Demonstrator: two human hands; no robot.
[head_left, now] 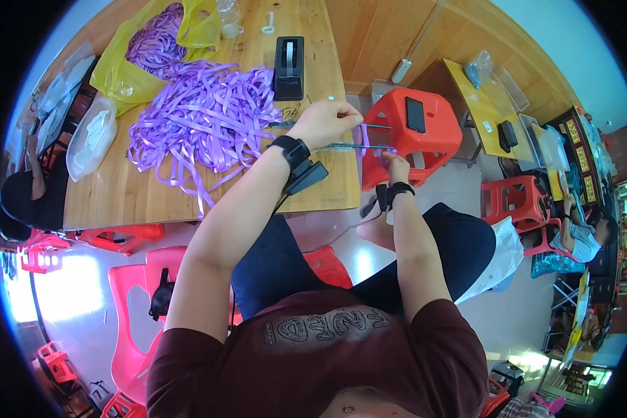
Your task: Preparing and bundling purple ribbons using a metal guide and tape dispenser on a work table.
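A purple ribbon (364, 141) hangs at the right edge of the wooden table, by two thin dark rods (359, 146) that stick out past that edge. My left hand (327, 124) is closed at the upper rod, its thumb and fingers pinching the ribbon. Lower and to the right, my right hand (398, 168) is also closed, with a bit of purple ribbon showing at its fingertips. Left of my left hand a loose heap of purple ribbon (202, 118) covers much of the tabletop. How the ribbon runs round the rods is too small to tell.
A black tape dispenser (290, 68) stands on the table (313, 195), near a yellow bag (118, 73) with more ribbon. A white plastic container (90, 143) sits at the left edge. Beyond my right hand, a red stool (439, 129) bears a phone (415, 115).
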